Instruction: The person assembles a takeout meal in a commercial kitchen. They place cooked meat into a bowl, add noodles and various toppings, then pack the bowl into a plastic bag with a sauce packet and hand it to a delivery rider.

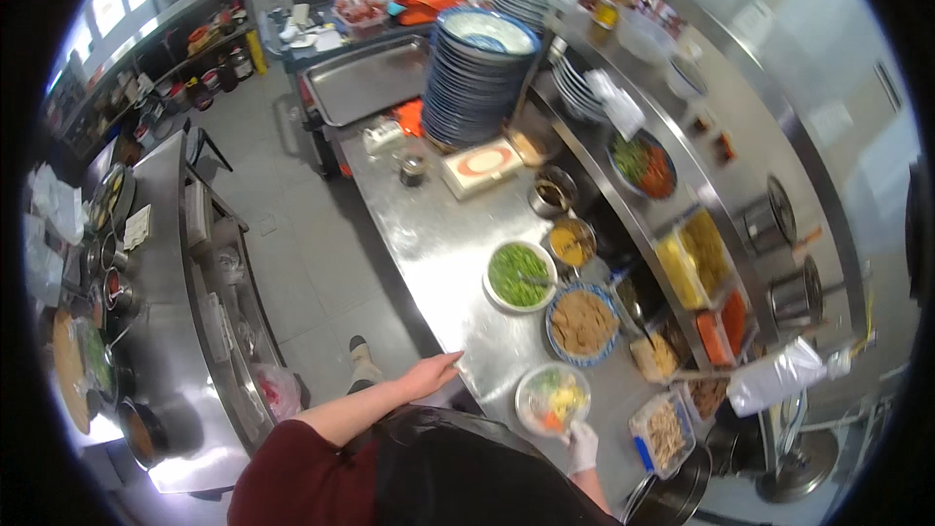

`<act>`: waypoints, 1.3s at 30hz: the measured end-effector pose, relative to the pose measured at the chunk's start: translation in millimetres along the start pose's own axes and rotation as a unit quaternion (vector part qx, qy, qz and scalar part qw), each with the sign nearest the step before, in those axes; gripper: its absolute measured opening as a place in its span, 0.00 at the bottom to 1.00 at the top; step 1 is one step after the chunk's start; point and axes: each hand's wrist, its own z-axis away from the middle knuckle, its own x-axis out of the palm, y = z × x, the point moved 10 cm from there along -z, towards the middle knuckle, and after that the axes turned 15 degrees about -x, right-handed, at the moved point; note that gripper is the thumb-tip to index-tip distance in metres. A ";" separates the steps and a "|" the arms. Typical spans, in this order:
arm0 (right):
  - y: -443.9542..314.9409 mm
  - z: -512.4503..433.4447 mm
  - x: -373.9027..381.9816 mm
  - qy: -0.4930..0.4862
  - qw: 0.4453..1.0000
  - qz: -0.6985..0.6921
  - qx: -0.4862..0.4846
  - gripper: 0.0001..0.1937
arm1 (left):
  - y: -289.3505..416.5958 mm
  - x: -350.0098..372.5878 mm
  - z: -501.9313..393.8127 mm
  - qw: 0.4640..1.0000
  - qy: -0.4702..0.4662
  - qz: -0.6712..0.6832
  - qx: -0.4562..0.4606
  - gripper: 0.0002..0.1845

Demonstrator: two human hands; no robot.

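Observation:
My right hand (582,446), in a white glove, is at the lower rim of a round bowl (553,399) holding green, yellow and orange food; whether the fingers grip the rim is hard to tell. Bare and empty, my left hand (436,374) reaches the edge of the steel counter (431,263), fingers held together. Just beyond the bowl are a blue-patterned bowl of brown food (582,324) and a white bowl of chopped greens (518,276) with a spoon in it. A plastic tub of pale strips (663,435) lies to the right.
A tall stack of blue-rimmed bowls (478,80) rises at the counter's far end, near a metal tray (369,80). Sauce pots (553,193) and a container of yellow food (694,256) line the right side. A second steel counter (172,307) runs along the left, across the floor.

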 end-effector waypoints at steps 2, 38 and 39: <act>-10.0 12.8 39.1 0.007 0.998 -0.065 -0.002 0.05 | -23.5 -41.5 -3.6 1.000 0.018 -0.007 -0.011 0.25; -192.4 -526.8 973.0 0.149 0.948 -0.273 -0.065 0.09 | -37.5 -842.7 -323.9 0.980 0.196 -0.038 0.006 0.10; -190.6 -529.8 978.9 0.132 0.944 -0.294 -0.074 0.09 | -13.7 -853.4 -357.1 0.982 0.176 -0.069 0.024 0.10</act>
